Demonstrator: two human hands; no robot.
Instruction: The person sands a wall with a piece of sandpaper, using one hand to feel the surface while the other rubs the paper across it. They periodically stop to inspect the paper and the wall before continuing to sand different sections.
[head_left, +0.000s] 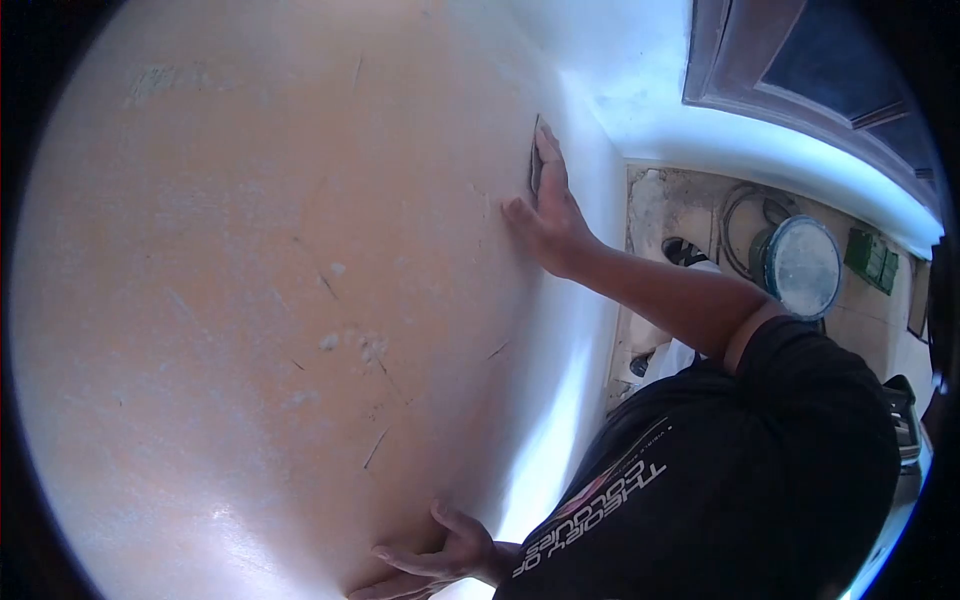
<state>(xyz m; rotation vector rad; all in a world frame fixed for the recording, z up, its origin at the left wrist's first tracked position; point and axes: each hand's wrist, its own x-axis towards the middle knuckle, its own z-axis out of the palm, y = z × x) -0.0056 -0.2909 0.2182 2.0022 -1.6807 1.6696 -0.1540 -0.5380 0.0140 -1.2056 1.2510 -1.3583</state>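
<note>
My right hand [548, 215] presses flat against a pale peach wall [250, 250], fingers together and thumb apart. Under its fingers is a thin sheet with a dark edge, which looks like sandpaper [535, 160]; most of it is hidden by the hand. Lower in the view, my left hand [440, 560] rests with spread fingers on the same wall and holds nothing; its fingertips reach the frame's bottom edge. Scratches, short dark cracks and white patches [370, 347] mark the wall between the two hands.
On the tiled floor [690, 190] stands a bucket [805, 265] with a whitish round top. A coiled hose [735, 225] lies beside it, and a green crate-like object [872, 262] is farther right. A brown-framed window or door [740, 70] is at the upper right.
</note>
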